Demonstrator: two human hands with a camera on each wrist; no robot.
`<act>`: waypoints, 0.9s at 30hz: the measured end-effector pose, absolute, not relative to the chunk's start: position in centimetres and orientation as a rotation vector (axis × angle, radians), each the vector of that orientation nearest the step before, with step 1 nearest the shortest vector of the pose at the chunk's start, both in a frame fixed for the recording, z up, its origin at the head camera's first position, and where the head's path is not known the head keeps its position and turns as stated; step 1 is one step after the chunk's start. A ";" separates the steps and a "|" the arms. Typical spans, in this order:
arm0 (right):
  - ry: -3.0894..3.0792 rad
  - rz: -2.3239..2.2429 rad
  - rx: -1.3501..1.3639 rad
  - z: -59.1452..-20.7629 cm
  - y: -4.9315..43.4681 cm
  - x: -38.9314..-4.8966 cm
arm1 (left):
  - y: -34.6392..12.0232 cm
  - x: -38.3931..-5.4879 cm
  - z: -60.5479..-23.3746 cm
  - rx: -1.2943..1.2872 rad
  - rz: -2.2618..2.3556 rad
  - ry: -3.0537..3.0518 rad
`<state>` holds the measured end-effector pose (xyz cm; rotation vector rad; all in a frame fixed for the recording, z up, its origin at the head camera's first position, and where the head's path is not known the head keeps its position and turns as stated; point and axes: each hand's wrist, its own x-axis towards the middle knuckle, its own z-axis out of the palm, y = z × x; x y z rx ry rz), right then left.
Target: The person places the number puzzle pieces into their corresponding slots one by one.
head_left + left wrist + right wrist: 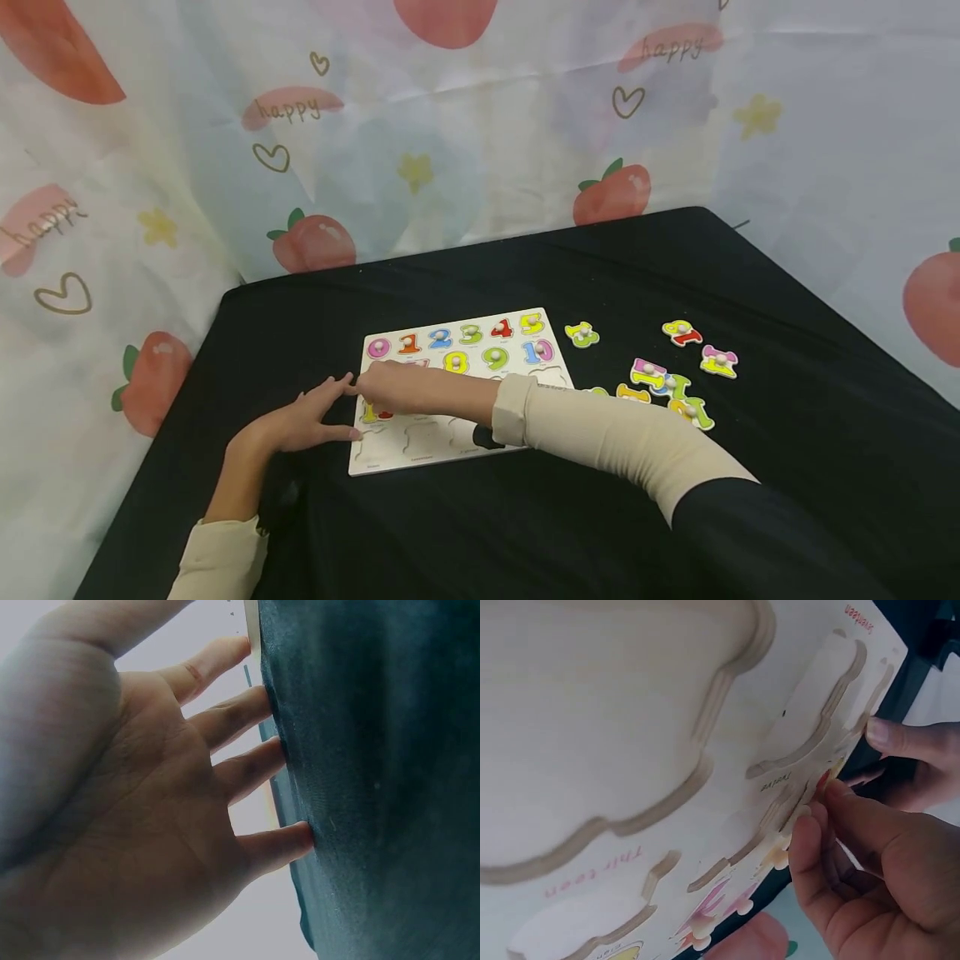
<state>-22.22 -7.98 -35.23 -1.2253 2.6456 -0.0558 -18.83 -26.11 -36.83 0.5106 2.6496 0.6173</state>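
A white wooden number puzzle board (442, 457) lies on the black cloth, its upper rows filled with coloured knobbed numbers. My right hand (397, 387) reaches across it to the left side, thumb and fingertips pinching a yellow and red number piece (377, 413) in the row under the pink and yellow numbers. The knob of that piece is hidden by the fingers. My left hand (300, 421) is spread at the board's left edge, its thumb touching that edge. In the left wrist view the other fingers of the left hand (142, 787) are apart and hold nothing.
Right of the board lie loose number pieces: a green and yellow one (582, 334), a red and yellow one (682, 332), a pink and yellow one (719, 361) and an overlapping cluster (670, 385). My right forearm covers part of the board. A patterned curtain (487, 150) hangs behind.
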 end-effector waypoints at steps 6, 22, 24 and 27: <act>2.612 -0.085 -1.230 -35.4 -7.4 -22.6 | -25.5 -19.3 -36.9 0.535 0.620 2.644; 2.710 0.012 -1.288 -33.9 -6.3 -20.7 | -26.5 -18.1 -36.9 0.547 0.698 2.634; 2.726 0.016 -1.307 -33.6 -5.8 -20.7 | -26.4 -18.2 -36.9 0.551 0.701 2.624; 2.763 0.029 -1.301 -33.3 -4.8 -20.9 | -26.2 -18.6 -36.9 0.570 0.693 2.632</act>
